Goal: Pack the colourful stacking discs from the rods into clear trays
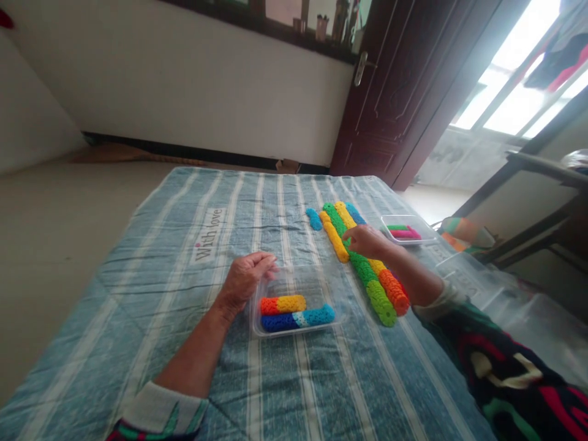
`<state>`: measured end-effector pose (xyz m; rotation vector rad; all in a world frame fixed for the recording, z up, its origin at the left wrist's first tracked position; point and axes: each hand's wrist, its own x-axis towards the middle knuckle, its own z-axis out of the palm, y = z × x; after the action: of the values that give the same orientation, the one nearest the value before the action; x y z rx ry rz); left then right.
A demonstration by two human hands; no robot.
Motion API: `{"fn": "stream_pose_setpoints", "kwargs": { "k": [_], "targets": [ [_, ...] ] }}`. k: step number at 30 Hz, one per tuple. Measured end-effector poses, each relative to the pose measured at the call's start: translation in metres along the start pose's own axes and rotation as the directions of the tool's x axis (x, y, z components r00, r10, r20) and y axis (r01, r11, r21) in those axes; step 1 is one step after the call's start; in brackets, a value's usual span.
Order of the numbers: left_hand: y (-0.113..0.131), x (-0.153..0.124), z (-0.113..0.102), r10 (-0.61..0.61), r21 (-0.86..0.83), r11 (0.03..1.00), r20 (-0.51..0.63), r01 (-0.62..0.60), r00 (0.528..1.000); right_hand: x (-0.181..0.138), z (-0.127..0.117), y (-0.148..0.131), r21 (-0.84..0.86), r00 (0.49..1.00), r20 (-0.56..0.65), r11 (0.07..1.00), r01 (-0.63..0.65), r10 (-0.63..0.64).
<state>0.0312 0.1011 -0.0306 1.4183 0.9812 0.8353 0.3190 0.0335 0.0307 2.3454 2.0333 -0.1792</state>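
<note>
My left hand [247, 278] is closed at the far left corner of a clear plastic box [321, 285], fingers curled on its rim. Inside the box lie two rows of stacked, disc-like plastic pieces: a red-orange and yellow row [289, 304], and a dark blue to light blue row [316, 316]. To the right, my right hand [365, 241] is closed with its fingertips down on a long row of green discs [362, 269]. That hand hides part of the rows below it. A yellow row [335, 239] lies left of the green one, and an orange row [395, 293] lies right of it.
A short blue row [314, 218] lies at the far end. Another clear box [408, 229] with pink and green pieces stands at the right, near several transparent containers [478, 288]. Everything rests on a striped blue cloth [184, 343]. A dark red door [390, 92] stands behind.
</note>
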Motion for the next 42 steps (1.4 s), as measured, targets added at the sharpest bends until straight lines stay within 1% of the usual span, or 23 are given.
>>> {"fn": "stream_pose_setpoints", "kwargs": {
  "k": [4,10,15,21,24,27,35,38,40,42],
  "targets": [
    [0.000,0.000,0.000,0.001,0.000,1.000,0.004,-0.001,1.000,-0.003,0.009,-0.008,-0.073,0.993,0.083,0.994,0.085,-0.079],
    [-0.002,0.000,0.000,0.004,-0.004,1.000,0.011,-0.004,1.000,-0.004,0.014,-0.014,-0.199,0.990,0.106,0.973,0.116,-0.096],
    [-0.003,0.000,0.000,0.004,0.002,1.000,0.002,-0.004,1.000,-0.003,0.014,-0.016,-0.217,0.987,0.113,0.966,0.139,-0.117],
    [-0.004,0.000,0.000,0.009,-0.011,1.000,0.009,-0.009,1.000,-0.001,0.011,-0.016,-0.231,0.976,0.125,0.951,0.203,-0.178],
    [-0.005,0.000,0.000,0.012,-0.004,1.000,0.012,-0.012,1.000,0.002,0.012,-0.012,-0.221,0.969,0.132,0.947,0.233,-0.207],
    [-0.004,-0.001,0.000,0.025,0.001,1.000,0.014,-0.025,1.000,0.005,0.014,-0.007,-0.194,0.967,0.148,0.953,0.235,-0.208],
    [0.000,-0.003,0.001,0.035,0.009,0.999,0.005,-0.035,0.999,0.005,0.017,-0.003,-0.078,0.959,0.151,0.964,0.254,-0.240],
    [-0.001,-0.002,0.001,0.030,0.016,0.999,0.013,-0.030,0.999,0.000,0.008,-0.004,-0.071,0.953,0.143,0.958,0.278,-0.266],
    [-0.002,-0.002,0.002,0.031,0.017,0.999,0.017,-0.032,0.999,-0.008,-0.003,-0.008,-0.046,0.947,0.085,0.948,0.314,-0.310],
    [-0.002,-0.002,0.002,0.033,0.020,0.999,0.016,-0.033,0.999,-0.020,-0.016,-0.017,0.004,0.920,0.009,0.920,0.393,-0.393]
  ]
}}
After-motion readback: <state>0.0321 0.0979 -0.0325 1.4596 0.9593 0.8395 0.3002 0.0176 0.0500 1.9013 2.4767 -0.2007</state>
